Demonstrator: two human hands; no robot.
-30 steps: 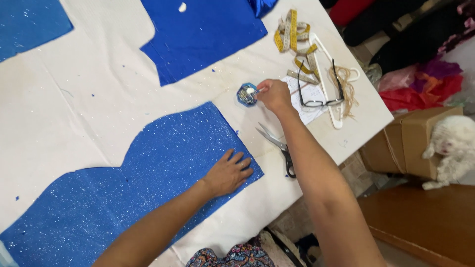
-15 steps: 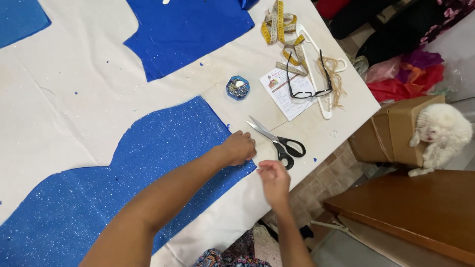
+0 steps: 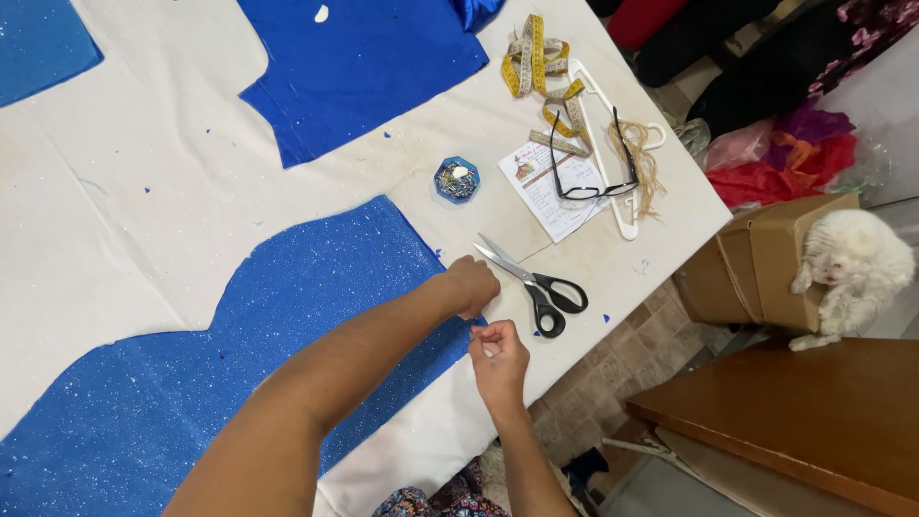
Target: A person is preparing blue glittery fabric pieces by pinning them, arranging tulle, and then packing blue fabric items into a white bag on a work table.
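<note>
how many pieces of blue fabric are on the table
3 in view. The glittery blue piece lies under the hands, a plain blue piece sits at the top centre, and a lighter blue piece is cut off at the top left corner. More may lie beyond the frame.

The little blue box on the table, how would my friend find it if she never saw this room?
Start at the big white table with glittery blue fabric pieces on it. Look between the black-handled scissors and the yellow tape measure. There sits the small blue many-sided box of pins, the only box on the tabletop.
</note>
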